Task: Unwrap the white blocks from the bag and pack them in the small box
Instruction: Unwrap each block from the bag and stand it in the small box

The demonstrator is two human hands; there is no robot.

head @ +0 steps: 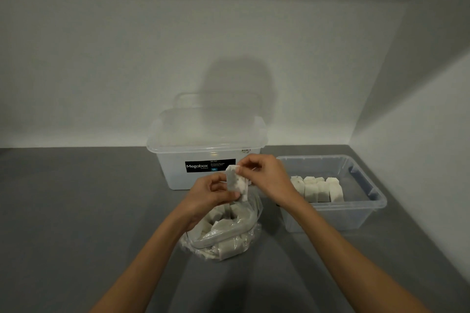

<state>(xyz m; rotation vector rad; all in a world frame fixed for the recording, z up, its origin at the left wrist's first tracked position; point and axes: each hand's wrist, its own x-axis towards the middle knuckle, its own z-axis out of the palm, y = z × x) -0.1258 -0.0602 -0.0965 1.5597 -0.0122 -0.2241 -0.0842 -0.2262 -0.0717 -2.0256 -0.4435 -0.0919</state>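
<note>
left grip [212, 194] clamped on the lower half of a white block [237, 184], fingers and thumb curled round it. right grip [267, 175] pinches the wrapper [230, 178] at the block's 12 o'clock end, fingertips together on the film. The block is in the air, roughly upright, just above the mouth of the bag [244, 223]; can't tell if it touches the bag film.

The bag is clear plastic and sits on the grey tabletop [76, 211], at 6 o'clock of frame centre. It holds more bagged blocks [229, 245] in a loose pile.

small box [379, 202] is at 3 o'clock of the bag, clear, open-topped, near it but apart. The packed blocks [318, 189] stand side by side in it, touching each other, towards its 9 o'clock side.

big lidded box [206, 140] is at 12 o'clock of the bag, clear, with a black "Megabox" label on the near face. Both forearms enter from 6 o'clock.
</note>
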